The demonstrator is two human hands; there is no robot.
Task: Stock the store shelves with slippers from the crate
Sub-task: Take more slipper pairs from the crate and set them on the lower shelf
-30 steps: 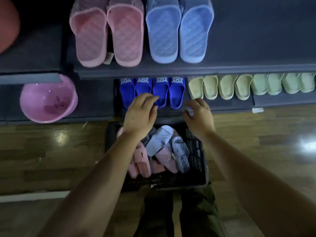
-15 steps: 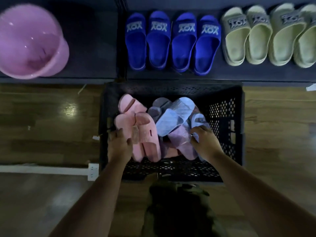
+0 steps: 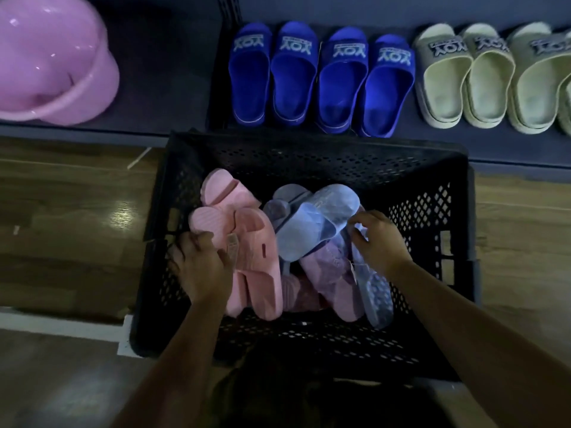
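Loosely piled pink slippers (image 3: 253,251), blue slippers (image 3: 312,230), crate (image 3: 309,156)

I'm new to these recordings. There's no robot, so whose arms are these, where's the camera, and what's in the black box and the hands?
There is no machine here. These are a person's bare arms, filmed by one wide-angle camera worn on the head and looking down. A black crate stands on the wooden floor in front of a low dark shelf and holds a heap of slippers. The left hand grips the pink slippers. The right hand pinches a pale blue slipper turned on its side. On the shelf stand blue slippers, pale green slippers and a pink basin.
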